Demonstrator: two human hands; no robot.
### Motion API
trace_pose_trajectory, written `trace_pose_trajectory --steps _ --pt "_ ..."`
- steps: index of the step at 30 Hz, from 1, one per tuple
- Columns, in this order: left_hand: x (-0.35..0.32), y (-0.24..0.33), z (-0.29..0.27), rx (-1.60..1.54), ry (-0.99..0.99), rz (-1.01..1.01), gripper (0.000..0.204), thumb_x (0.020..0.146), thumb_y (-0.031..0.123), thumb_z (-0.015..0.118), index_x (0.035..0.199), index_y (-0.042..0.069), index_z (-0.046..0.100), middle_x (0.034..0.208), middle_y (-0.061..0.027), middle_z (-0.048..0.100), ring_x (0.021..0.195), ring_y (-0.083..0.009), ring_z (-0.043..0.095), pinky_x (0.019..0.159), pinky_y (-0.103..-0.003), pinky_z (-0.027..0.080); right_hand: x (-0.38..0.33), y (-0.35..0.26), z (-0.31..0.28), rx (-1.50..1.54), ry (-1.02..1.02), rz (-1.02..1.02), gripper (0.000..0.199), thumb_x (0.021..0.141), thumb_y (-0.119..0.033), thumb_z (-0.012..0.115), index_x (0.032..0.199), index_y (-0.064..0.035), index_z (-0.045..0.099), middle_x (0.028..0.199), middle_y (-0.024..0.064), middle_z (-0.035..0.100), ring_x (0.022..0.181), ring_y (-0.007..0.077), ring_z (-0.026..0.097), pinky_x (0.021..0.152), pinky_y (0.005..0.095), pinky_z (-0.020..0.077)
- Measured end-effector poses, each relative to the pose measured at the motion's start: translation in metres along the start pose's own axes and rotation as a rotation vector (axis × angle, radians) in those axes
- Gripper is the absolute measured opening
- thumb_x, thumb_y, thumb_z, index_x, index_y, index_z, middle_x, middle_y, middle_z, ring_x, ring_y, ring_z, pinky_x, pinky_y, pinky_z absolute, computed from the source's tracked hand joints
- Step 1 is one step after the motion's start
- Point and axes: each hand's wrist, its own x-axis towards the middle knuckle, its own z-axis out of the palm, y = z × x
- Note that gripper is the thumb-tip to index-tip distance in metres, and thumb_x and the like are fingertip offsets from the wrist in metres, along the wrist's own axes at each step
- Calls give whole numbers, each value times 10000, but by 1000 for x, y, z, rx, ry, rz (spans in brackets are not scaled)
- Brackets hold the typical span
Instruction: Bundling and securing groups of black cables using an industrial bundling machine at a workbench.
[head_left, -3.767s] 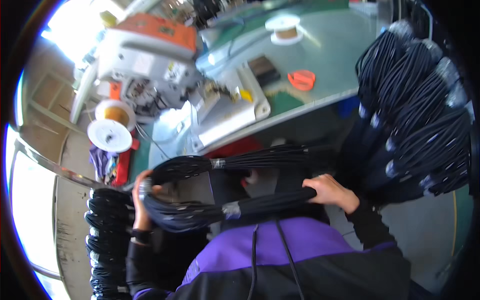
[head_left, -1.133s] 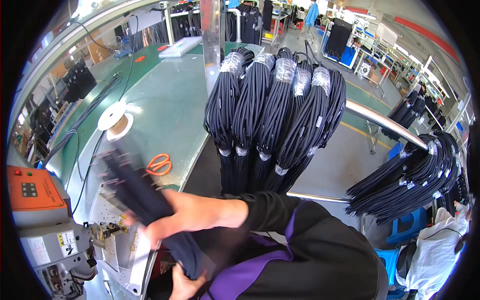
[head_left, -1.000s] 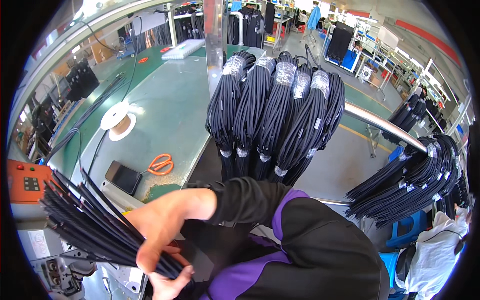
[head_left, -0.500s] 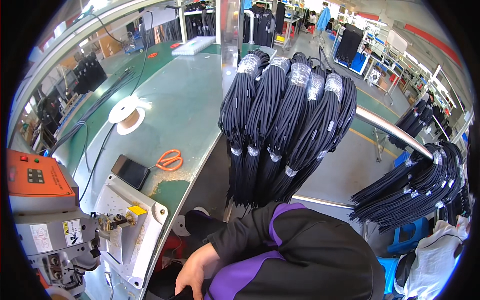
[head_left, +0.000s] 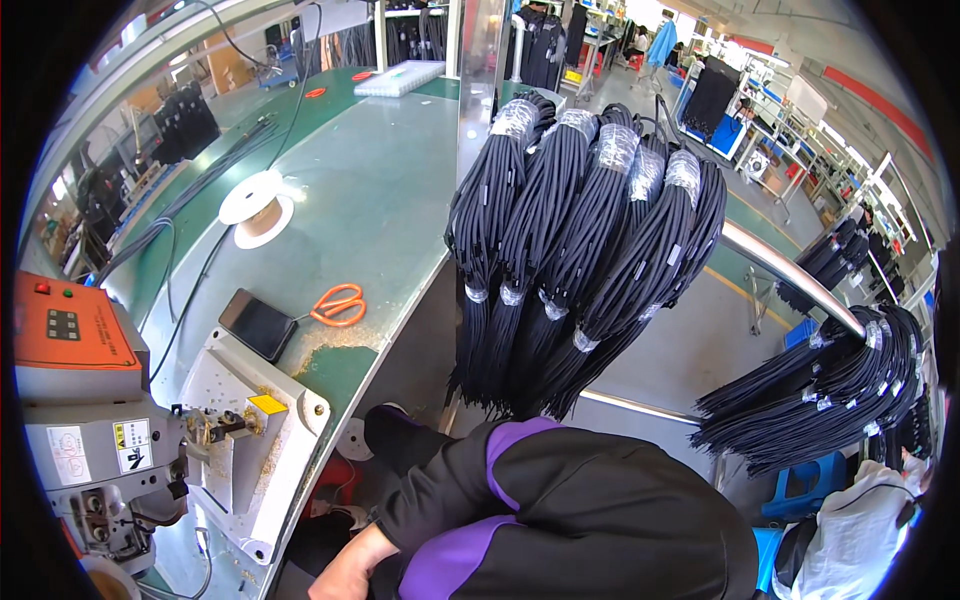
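Observation:
My right hand, at the end of a black sleeve with purple trim, hangs low at the bottom edge, beside the table's edge. Its fingers run out of the picture, so what they hold or touch is hidden. My left hand does not show. A grey machine with an orange control box stands on the table at the left. Its white base plate, strewn with yellowish scraps, lies nearest to the hand. Beyond it are a black phone and orange-handled scissors.
Several bundles of black cable wrapped in clear film hang in front of me, with more over a metal rail at the right. A white spool stands on the green table. A blue stool is at the lower right.
My right hand has dropped lower and to the left, and its fingers have passed out of the picture. The whole view has shifted slightly.

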Motion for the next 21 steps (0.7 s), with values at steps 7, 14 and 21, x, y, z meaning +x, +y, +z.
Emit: trace_pose_trajectory --steps 7,14,21 --pt "-36 38 11 -624 26 -1273 741 821 211 569 1377 217 80 1353 -82 265 1050 -246 426 960 -391 317 34 0 24 -174 115 69 310 703 -330 698 705 -28 624 623 47 607 610 155 563 565 293 439" --pt "-34 19 0 -186 -170 -686 925 660 508 655 1278 -62 268 1271 -137 352 1090 -186 404 972 -316 283 -5 1 0 -139 -191 268 474 670 -352 695 968 -7 566 805 104 630 753 170 596 653 312 456" --pt "-6 9 25 -967 516 -1410 219 834 104 536 1025 6 493 784 -49 552 723 -158 547 711 -276 465 10 -14 13 545 -279 356 608 629 -454 727 930 22 497 671 64 568 598 140 557 557 273 442"
